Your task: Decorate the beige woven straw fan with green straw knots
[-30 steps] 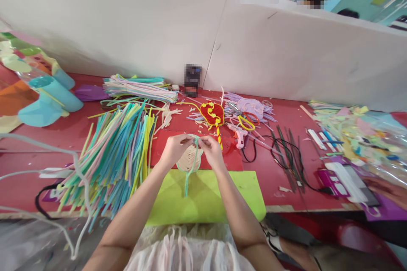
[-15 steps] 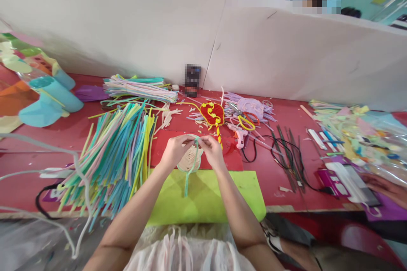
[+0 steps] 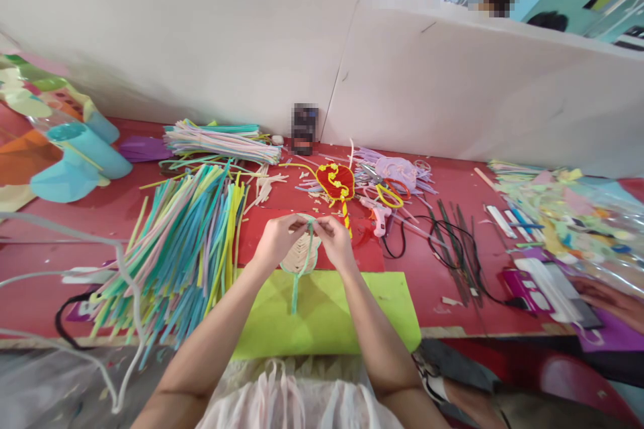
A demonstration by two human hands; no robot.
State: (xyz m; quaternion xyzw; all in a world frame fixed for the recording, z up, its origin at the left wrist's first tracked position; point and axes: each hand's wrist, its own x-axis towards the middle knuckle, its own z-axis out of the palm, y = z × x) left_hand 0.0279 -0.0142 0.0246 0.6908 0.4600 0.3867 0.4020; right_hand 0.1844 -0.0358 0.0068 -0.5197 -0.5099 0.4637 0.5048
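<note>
My left hand [image 3: 280, 238] and my right hand [image 3: 333, 238] meet over the table, fingertips pinched on a light green pipe cleaner [image 3: 310, 241]. Beneath it lies a small cream fan-shaped piece [image 3: 296, 256] with a green edge and a twisted green handle [image 3: 294, 296]. The pipe cleaner runs down across the face of this fan. Its top end is partly hidden by my fingers. Under the fan are a red sheet [image 3: 254, 239] and a lime green mat [image 3: 375, 315]. Beyond my hands sits a red fan [image 3: 335, 181] with yellow trim and handle.
Colourful pipe cleaners [image 3: 186, 234] are heaped on the left. Scissors [image 3: 385, 189], a pink glue gun [image 3: 381, 218] and a black cable [image 3: 447, 248] lie to the right. A phone [image 3: 304, 129] leans against the white partition [image 3: 211, 47]. Another person's hand [image 3: 611, 301] is at far right.
My hands stay pinched on the green pipe cleaner in nearly the same place. The view has shifted very slightly; nothing else has visibly moved.
</note>
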